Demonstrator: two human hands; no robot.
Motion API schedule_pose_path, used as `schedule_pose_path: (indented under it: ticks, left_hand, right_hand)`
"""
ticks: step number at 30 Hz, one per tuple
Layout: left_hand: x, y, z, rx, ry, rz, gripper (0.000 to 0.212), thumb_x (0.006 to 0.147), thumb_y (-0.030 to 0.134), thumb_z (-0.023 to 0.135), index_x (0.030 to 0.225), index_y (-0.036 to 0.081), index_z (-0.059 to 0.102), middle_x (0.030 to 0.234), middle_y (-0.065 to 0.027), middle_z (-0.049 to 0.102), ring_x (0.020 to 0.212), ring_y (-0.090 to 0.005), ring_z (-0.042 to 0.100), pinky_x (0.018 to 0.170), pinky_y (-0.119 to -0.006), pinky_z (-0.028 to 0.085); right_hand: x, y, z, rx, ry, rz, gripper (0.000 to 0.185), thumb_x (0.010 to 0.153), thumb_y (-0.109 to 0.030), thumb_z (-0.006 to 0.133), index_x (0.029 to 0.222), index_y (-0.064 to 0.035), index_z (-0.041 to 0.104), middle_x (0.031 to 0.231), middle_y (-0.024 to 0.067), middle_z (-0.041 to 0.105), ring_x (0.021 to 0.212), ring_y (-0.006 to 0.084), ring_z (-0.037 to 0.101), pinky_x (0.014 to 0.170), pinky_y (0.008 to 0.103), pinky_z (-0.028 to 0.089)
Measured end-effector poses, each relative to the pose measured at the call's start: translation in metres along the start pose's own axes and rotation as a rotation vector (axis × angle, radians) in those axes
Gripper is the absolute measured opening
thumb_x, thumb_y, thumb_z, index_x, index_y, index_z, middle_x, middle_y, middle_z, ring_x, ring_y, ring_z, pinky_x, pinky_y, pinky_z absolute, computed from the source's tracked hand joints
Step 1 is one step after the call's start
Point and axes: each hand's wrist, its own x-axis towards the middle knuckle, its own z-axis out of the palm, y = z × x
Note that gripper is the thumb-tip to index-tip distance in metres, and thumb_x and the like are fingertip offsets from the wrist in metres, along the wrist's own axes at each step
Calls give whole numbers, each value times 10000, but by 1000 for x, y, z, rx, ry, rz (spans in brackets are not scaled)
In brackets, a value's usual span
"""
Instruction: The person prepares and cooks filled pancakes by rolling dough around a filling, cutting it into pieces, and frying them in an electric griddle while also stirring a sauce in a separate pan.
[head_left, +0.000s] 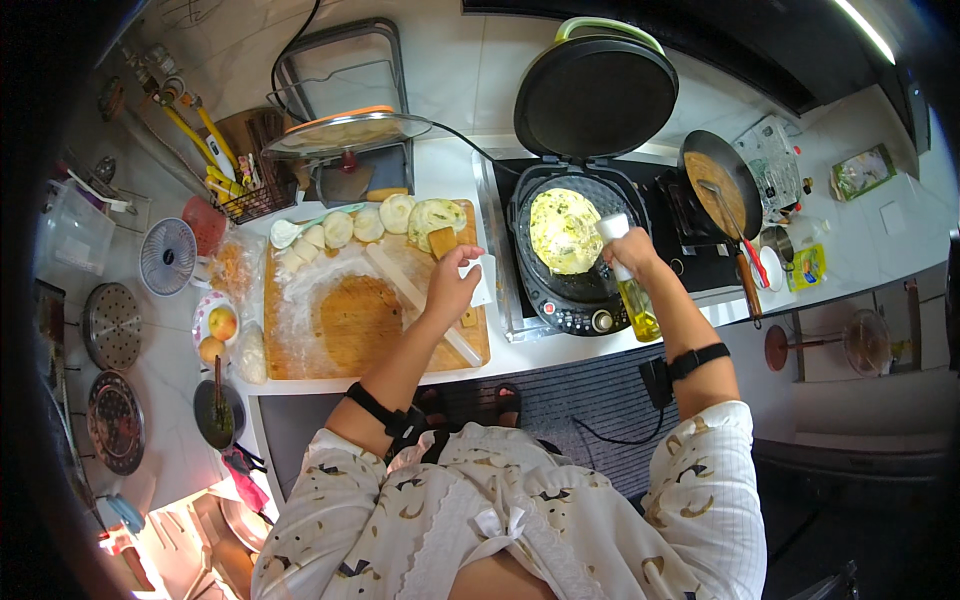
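Observation:
My right hand (634, 250) grips a clear oil bottle (640, 306) with a white top. The bottle is tilted, its top over the right edge of a flat green-flecked pancake (564, 231). That pancake lies on the lower plate of an open electric griddle (585, 279). My left hand (450, 289) is over the right side of a floured wooden board (360, 364), thumb and forefinger apart beside a white plastic piece (485, 280). A flat wooden utensil (442, 241) shows partly beneath it. Whether this hand holds either is unclear. A pale rolling pin (424, 304) lies diagonally on the board.
Dough rounds (367, 223) and a rolled-out green-flecked piece (435, 216) line the board's back edge. The griddle's lid (597, 94) stands raised. A frying pan (709, 191) holds brown sauce and a ladle. Left are a fruit bowl (199, 322) and a small dark pan (206, 427).

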Motion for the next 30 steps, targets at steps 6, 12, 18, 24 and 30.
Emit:
schedule_pose_path:
  ticks: [6, 12, 18, 24, 30]
  left_hand:
    - [5, -5, -7, -30, 3, 28, 228, 785, 23, 581, 1013, 35, 595, 1039, -56, 639, 916, -188, 571, 833, -304, 460]
    - [11, -11, -23, -41, 37, 31, 264, 795, 45, 588, 1059, 36, 591, 1044, -65, 637, 941, -197, 579, 842, -305, 460]
    - [9, 5, -73, 7, 64, -35, 289, 799, 17, 565, 1088, 35, 574, 1069, -37, 602, 986, -151, 519, 869, -275, 419]
    - [-3, -12, -115, 81, 158, -51, 278, 783, 41, 592, 1062, 48, 589, 1040, -57, 623, 929, -186, 570, 841, -302, 449]
    - [-1, -51, -142, 42, 194, -81, 276, 782, 56, 605, 1057, 65, 597, 1012, -48, 617, 926, -174, 563, 819, -297, 452]
  right_hand:
    - [-50, 3, -35, 288, 188, -184, 271, 584, -6, 640, 855, -8, 638, 774, 65, 649, 675, 177, 609, 614, 302, 474]
    - [-80, -77, -12, 421, 293, -476, 324, 636, -31, 653, 960, -21, 646, 890, 58, 654, 817, 161, 607, 754, 292, 463]
    - [-48, -159, 62, 247, 408, -660, 412, 709, -237, 768, 1003, 13, 626, 915, 116, 672, 822, 194, 644, 736, 324, 497]
    - [-6, -217, 134, 422, 295, -502, 479, 650, -345, 801, 970, -17, 661, 945, 166, 677, 881, 292, 654, 769, 378, 498]
    - [52, -245, 176, 234, 336, -388, 522, 640, -381, 808, 969, -2, 663, 940, 177, 679, 877, 317, 653, 758, 387, 500]
